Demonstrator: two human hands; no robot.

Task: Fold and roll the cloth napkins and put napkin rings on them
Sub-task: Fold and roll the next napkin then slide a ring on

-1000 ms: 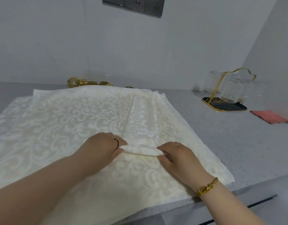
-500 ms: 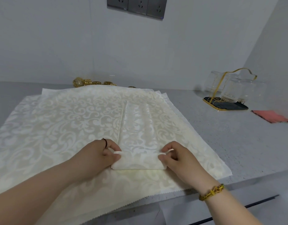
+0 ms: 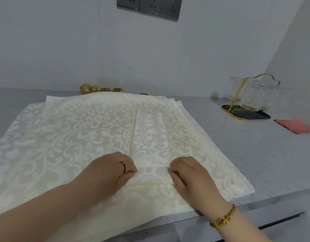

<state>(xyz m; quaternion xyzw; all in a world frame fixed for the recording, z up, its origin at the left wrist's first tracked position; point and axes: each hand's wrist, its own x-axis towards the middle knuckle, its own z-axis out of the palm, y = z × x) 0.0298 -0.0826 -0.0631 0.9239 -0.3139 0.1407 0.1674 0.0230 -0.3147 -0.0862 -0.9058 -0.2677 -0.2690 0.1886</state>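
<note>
Here, the folded napkin (image 3: 150, 137) lies as a long narrow strip on the stack of spread napkins (image 3: 63, 137), running away from you across the counter (image 3: 246, 154). Its near end is turned over once into a flat band (image 3: 150, 177), and that band sits directly between your two hands.

Your left hand (image 3: 114, 169) is at the band's left end. The fingers are curled and the thumb lies on the cloth edge, so the grip pinches the napkin there. Your right hand (image 3: 187, 173) is at the band's right end, fingers likewise curled onto the edge, its grip closed on the cloth. Both hands rest on the spread napkins beneath. The rest of the strip extends beyond the grip, flat and unrolled.

The napkin rings (image 3: 105, 89) lie in a row at the far edge of the stack, near the wall, well apart from both hands. On your right, a gold-framed rack of glasses (image 3: 246, 102) and a red cloth (image 3: 295, 125) sit on the counter, apart from the napkins.
</note>
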